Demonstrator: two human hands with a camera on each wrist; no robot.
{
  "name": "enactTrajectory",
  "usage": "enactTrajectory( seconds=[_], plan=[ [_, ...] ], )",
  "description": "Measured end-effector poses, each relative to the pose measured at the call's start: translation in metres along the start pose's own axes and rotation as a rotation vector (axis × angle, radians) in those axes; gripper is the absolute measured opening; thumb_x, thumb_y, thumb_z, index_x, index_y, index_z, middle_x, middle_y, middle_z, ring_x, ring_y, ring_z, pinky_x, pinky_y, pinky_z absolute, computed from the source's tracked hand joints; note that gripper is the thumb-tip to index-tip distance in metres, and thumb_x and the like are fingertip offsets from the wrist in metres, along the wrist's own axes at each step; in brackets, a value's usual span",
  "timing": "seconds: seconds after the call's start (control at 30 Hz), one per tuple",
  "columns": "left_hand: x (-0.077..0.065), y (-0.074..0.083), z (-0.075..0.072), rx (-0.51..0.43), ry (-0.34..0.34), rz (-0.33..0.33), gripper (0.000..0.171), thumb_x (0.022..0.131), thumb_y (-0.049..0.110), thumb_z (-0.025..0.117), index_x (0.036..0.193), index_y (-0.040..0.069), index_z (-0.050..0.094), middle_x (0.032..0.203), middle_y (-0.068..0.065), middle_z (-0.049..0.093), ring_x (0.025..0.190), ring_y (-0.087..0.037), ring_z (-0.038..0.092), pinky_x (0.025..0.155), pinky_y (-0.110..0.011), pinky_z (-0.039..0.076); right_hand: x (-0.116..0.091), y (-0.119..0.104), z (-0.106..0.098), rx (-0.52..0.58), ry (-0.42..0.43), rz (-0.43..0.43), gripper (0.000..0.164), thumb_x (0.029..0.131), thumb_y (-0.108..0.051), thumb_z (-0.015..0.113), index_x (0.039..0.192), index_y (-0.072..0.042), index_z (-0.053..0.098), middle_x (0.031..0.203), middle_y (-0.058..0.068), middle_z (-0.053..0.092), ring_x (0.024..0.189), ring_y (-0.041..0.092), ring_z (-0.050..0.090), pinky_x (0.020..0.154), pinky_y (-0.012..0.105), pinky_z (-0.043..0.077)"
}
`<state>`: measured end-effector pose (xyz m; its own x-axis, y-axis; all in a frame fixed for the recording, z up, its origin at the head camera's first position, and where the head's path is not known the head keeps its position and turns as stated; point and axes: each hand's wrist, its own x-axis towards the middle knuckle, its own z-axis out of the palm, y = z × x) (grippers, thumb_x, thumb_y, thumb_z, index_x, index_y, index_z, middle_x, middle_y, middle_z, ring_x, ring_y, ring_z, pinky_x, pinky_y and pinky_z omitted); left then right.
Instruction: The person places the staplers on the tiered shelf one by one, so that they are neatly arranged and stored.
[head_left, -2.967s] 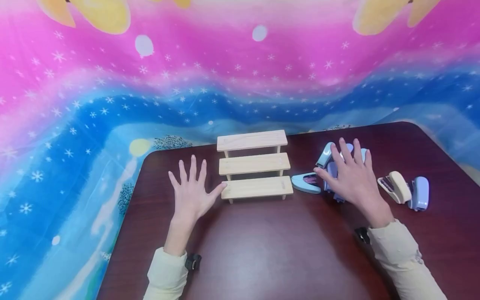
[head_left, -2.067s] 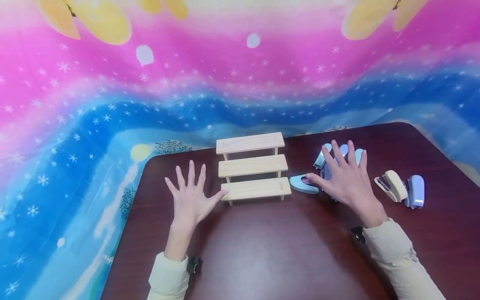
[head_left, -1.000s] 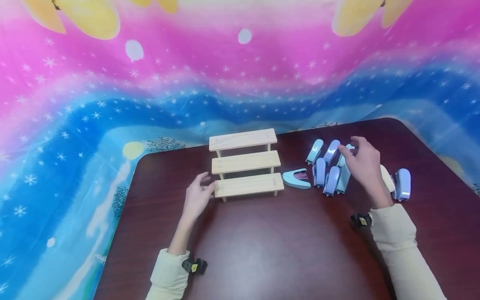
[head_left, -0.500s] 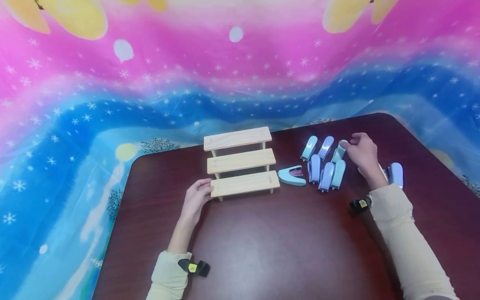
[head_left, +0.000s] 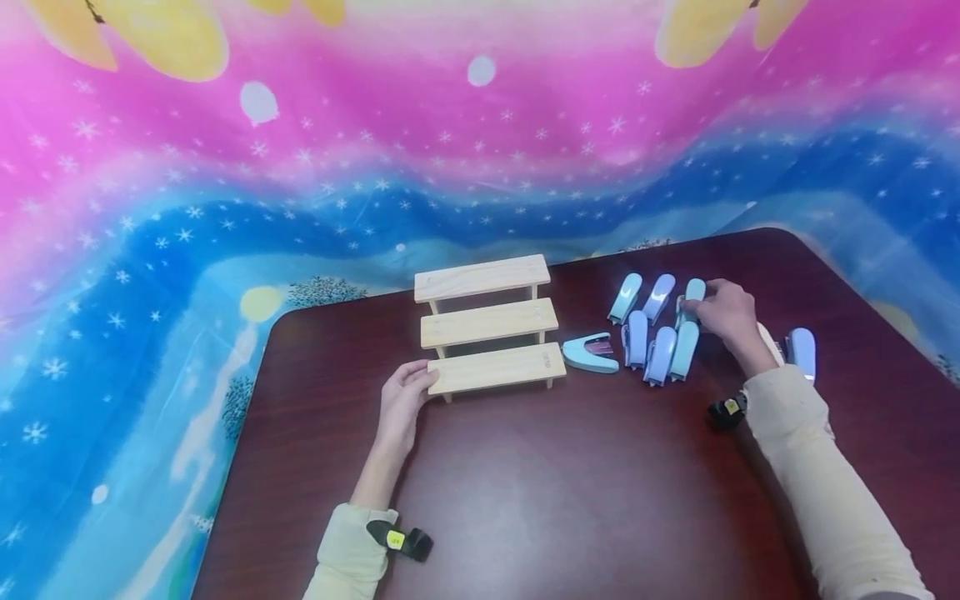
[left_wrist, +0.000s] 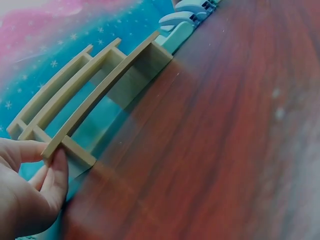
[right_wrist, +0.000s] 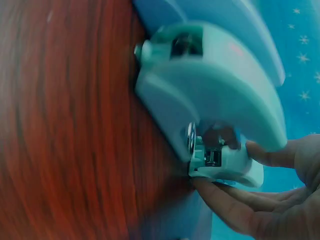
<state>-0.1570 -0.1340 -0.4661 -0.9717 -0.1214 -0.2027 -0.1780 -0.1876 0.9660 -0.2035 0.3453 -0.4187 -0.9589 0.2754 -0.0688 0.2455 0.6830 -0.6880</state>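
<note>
A pale wooden three-step display stand [head_left: 495, 369] sits at the middle of the table. My left hand [head_left: 401, 407] pinches the left end of its lowest board, thumb on one side and fingers on the other in the left wrist view. On the right, my right hand [head_left: 731, 315] grips a mint green stapler [head_left: 694, 292] in the back row of a stapler cluster. The right wrist view has thumb and fingers [right_wrist: 230, 205] on either side of this stapler, partly behind another mint stapler [right_wrist: 225, 85].
Beside the stand lies a light blue stapler [head_left: 588, 354] with its jaws spread. Several purple and mint staplers [head_left: 660, 357] stand close together. A cream stapler [head_left: 769, 342], half hidden by the right wrist, and a purple one [head_left: 802, 354] are farther right. A patterned cloth [head_left: 480, 167] hangs behind.
Both hands were spread flat above the table. The left has curled onto the stand's end; the right has moved right and taken hold of the mint stapler, which has turned slightly.
</note>
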Motion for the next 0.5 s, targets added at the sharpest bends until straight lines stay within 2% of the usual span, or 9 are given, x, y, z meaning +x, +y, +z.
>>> enactTrajectory(
  seconds=[0.17, 0.3, 0.33, 0.4, 0.5],
  plan=[
    [-0.001, -0.004, 0.001, -0.029, 0.025, 0.042, 0.03, 0.093, 0.0, 0.07, 0.122, -0.008, 0.062, 0.099, -0.003, 0.07, 0.086, -0.01, 0.067, 0.079, -0.022, 0.055, 0.002, 0.001, -0.001, -0.007, 0.048, -0.048, 0.059, 0.102, -0.014, 0.059, 0.146, 0.02, 0.038, 0.125, 0.043, 0.054, 0.105, 0.051, 0.056, 0.092, 0.065, 0.051],
    [0.0, -0.004, -0.001, -0.039, 0.027, 0.052, 0.029, 0.093, -0.001, 0.07, 0.12, -0.008, 0.062, 0.096, -0.003, 0.071, 0.083, -0.01, 0.067, 0.077, -0.022, 0.055, 0.007, -0.006, 0.0, -0.027, 0.069, -0.061, 0.051, 0.099, -0.01, 0.06, 0.137, 0.022, 0.048, 0.12, 0.043, 0.057, 0.099, 0.049, 0.057, 0.087, 0.063, 0.052],
    [0.0, -0.004, -0.003, -0.038, 0.027, 0.051, 0.028, 0.093, -0.001, 0.07, 0.119, -0.007, 0.062, 0.096, -0.003, 0.071, 0.083, -0.01, 0.067, 0.078, -0.022, 0.055, 0.009, -0.008, 0.001, -0.034, 0.077, -0.066, 0.047, 0.099, -0.008, 0.061, 0.133, 0.022, 0.052, 0.114, 0.041, 0.06, 0.093, 0.047, 0.057, 0.082, 0.06, 0.053],
    [0.002, -0.005, -0.004, -0.041, 0.024, 0.048, 0.026, 0.092, -0.001, 0.07, 0.117, -0.006, 0.063, 0.095, -0.004, 0.07, 0.082, -0.01, 0.066, 0.077, -0.022, 0.054, 0.014, -0.01, 0.002, -0.05, 0.107, -0.068, 0.033, 0.097, -0.007, 0.062, 0.117, 0.019, 0.061, 0.091, 0.034, 0.062, 0.079, 0.041, 0.057, 0.07, 0.051, 0.053],
    [0.004, -0.006, -0.005, -0.049, 0.023, 0.048, 0.024, 0.091, 0.0, 0.071, 0.114, -0.004, 0.064, 0.094, -0.004, 0.069, 0.082, -0.011, 0.065, 0.075, -0.022, 0.054, 0.019, -0.01, 0.001, -0.06, 0.158, -0.07, 0.022, 0.096, -0.007, 0.064, 0.093, 0.015, 0.063, 0.066, 0.019, 0.054, 0.067, 0.033, 0.05, 0.059, 0.041, 0.043]
  ],
)
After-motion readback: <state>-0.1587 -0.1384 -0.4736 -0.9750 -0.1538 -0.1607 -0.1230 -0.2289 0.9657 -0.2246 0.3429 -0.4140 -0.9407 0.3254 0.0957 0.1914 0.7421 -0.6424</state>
